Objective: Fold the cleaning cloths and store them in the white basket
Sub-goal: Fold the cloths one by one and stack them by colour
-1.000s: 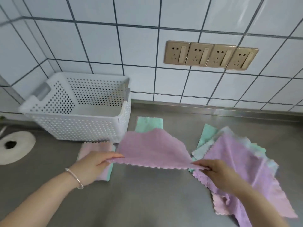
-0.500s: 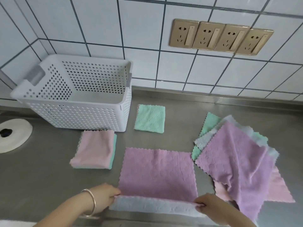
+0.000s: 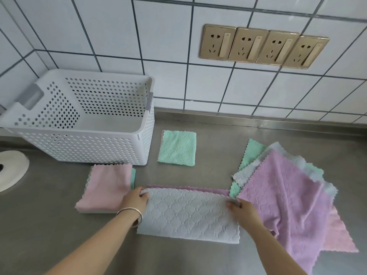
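Note:
A purple cloth with a pale grey underside [image 3: 188, 215] lies folded in half on the steel counter, grey side up, a purple strip showing along its far edge. My left hand [image 3: 136, 199] pinches its far left corner and my right hand [image 3: 241, 212] pinches its far right corner. A folded pink cloth on a folded green one [image 3: 107, 188] lies to the left. A folded green cloth [image 3: 177, 147] sits behind. A loose pile of purple, grey, green and pink cloths [image 3: 288, 195] spreads at the right. The white perforated basket [image 3: 83, 145] stands at the back left with nothing inside.
The steel counter [image 3: 218, 135] meets a white tiled wall with a row of gold sockets [image 3: 262, 45]. A white round object [image 3: 12, 169] lies at the left edge beside the basket.
The purple cloth was held up in the air, then laid flat. Both hands have now brought its near edge over to the far edge, so it lies folded in half with the grey side up.

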`<state>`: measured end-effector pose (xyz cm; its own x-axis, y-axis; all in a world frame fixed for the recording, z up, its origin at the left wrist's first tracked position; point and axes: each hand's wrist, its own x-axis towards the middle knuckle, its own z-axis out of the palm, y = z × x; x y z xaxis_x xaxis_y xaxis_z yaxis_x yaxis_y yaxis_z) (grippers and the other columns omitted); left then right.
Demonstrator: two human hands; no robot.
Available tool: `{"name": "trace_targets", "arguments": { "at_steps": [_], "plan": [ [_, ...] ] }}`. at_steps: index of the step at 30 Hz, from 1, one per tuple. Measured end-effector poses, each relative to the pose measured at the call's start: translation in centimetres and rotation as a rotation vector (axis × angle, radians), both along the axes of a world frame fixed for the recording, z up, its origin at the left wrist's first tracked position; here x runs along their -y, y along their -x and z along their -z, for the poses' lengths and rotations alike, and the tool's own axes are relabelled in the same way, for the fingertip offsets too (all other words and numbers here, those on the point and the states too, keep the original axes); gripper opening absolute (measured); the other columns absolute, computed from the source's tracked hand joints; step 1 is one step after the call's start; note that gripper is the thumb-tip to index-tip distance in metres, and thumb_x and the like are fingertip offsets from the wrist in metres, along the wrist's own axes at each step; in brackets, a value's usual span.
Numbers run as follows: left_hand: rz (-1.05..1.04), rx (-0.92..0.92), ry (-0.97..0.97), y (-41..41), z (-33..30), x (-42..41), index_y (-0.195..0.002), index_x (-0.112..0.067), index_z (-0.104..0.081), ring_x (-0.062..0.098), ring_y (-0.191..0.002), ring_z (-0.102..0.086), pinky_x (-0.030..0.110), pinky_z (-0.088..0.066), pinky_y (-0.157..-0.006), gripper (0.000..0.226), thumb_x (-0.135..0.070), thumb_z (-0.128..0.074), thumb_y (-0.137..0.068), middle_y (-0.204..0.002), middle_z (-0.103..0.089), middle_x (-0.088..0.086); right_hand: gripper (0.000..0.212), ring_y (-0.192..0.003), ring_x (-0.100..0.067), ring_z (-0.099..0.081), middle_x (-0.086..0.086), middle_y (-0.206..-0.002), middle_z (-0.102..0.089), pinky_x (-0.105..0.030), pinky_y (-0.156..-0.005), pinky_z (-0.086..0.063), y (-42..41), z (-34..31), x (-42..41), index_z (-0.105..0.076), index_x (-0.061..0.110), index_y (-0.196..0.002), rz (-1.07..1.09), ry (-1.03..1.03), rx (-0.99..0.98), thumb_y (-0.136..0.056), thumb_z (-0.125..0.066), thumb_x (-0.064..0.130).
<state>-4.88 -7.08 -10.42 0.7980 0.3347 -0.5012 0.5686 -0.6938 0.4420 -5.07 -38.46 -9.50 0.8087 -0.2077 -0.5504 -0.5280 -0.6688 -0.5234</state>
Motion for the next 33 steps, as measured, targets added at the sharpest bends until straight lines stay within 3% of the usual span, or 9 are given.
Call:
{"name": "trace_targets", "arguments": {
  "at_steps": [3,6,16,19,21,23,28,31,33],
  "plan": [
    [-0.037,-0.036,-0.058,-0.7,0.4,0.6,-0.109,-0.011,-0.059,0.032,-0.102,-0.057,0.032,-0.042,-0.080,0.028,-0.027,-0.044,-0.092,-0.115,-0.063,0.015,0.019,-0.070,-0.020,-0.051,-0.003,-0.071,-0.058,-0.029,-0.058,-0.035,-0.5,0.7,-0.5,-0.059,0.016,-0.081,0.029,0.020,0.033,-0.090,-0.056,0.032],
    [-0.054,-0.041,-0.089,-0.9,0.6,0.9,-0.119,-0.010,-0.054,0.034,-0.111,-0.054,0.034,-0.043,-0.086,0.033,-0.027,-0.043,-0.093,-0.123,-0.059,0.016,0.031,-0.063,-0.018,-0.045,-0.003,-0.063,-0.052,-0.031,-0.057,-0.032,-1.0,1.5,-0.5,-0.050,0.011,-0.069,0.077,0.029,0.054,-0.088,-0.059,0.034],
    [0.025,-0.016,-0.221,-1.3,1.0,1.4,-0.108,-0.003,-0.052,0.036,-0.103,-0.057,0.037,-0.046,-0.080,0.027,-0.022,-0.040,-0.095,-0.113,-0.062,0.021,0.043,-0.059,-0.018,-0.044,0.002,-0.058,-0.045,-0.027,-0.049,-0.027,-2.4,2.4,-0.8,-0.037,0.023,-0.055,0.134,0.117,0.051,-0.085,-0.060,0.043],
    [0.083,0.084,-0.289,-1.1,0.9,2.0,-0.112,-0.008,-0.047,0.036,-0.098,-0.060,0.039,-0.049,-0.074,0.030,-0.024,-0.054,-0.088,-0.112,-0.062,0.019,0.033,-0.077,-0.023,-0.056,-0.003,-0.076,-0.060,-0.027,-0.061,-0.038,-2.7,2.7,-1.2,-0.051,0.025,-0.068,0.106,0.221,0.017,-0.083,-0.055,0.055],
    [0.260,0.211,-0.359,-0.5,0.9,2.3,-0.117,-0.015,-0.044,0.035,-0.095,-0.062,0.039,-0.055,-0.068,0.062,-0.026,-0.078,-0.066,-0.111,-0.062,0.015,0.038,-0.085,-0.026,-0.059,-0.006,-0.088,-0.064,-0.028,-0.066,-0.038,-2.5,2.6,-1.5,-0.059,0.020,-0.091,0.116,0.223,0.039,-0.085,-0.050,0.057],
    [0.505,0.304,-0.448,0.4,1.4,3.3,-0.123,-0.022,-0.046,0.030,-0.105,-0.060,0.043,-0.055,-0.079,0.078,-0.033,-0.080,-0.055,-0.120,-0.062,0.008,0.038,-0.086,-0.026,-0.057,-0.005,-0.087,-0.060,-0.030,-0.068,-0.038,-1.8,2.2,-1.7,-0.056,0.014,-0.100,0.155,0.112,0.140,-0.089,-0.049,0.050],
    [0.951,0.255,-0.425,2.2,3.1,7.0,-0.141,-0.029,-0.026,0.027,-0.139,-0.019,0.057,-0.011,-0.110,0.059,-0.056,-0.023,-0.089,-0.149,-0.035,-0.004,0.027,-0.091,-0.026,-0.054,-0.010,-0.101,-0.059,-0.033,-0.074,-0.038,2.0,1.6,-1.4,-0.052,0.008,-0.113,0.318,0.008,0.247,-0.092,-0.050,0.023],
    [1.118,0.164,-0.418,1.8,3.9,8.2,-0.136,-0.035,0.021,0.025,-0.140,0.028,0.055,0.020,-0.111,0.073,-0.073,0.014,-0.074,-0.151,0.027,-0.005,0.029,-0.092,-0.025,-0.051,-0.008,-0.103,-0.059,-0.034,-0.079,-0.042,3.8,1.3,-1.9,-0.051,0.011,-0.113,0.278,0.010,0.119,-0.085,-0.052,0.018],
    [1.123,0.118,-0.380,1.4,3.9,8.7,-0.130,-0.037,0.031,0.022,-0.136,0.035,0.054,0.015,-0.114,0.076,-0.073,0.012,-0.066,-0.146,0.038,-0.006,0.026,-0.088,-0.022,-0.050,-0.003,-0.095,-0.057,-0.030,-0.076,-0.039,4.2,0.9,-2.0,-0.051,0.017,-0.108,0.234,-0.008,0.015,-0.082,-0.055,0.018]
  ]
}}
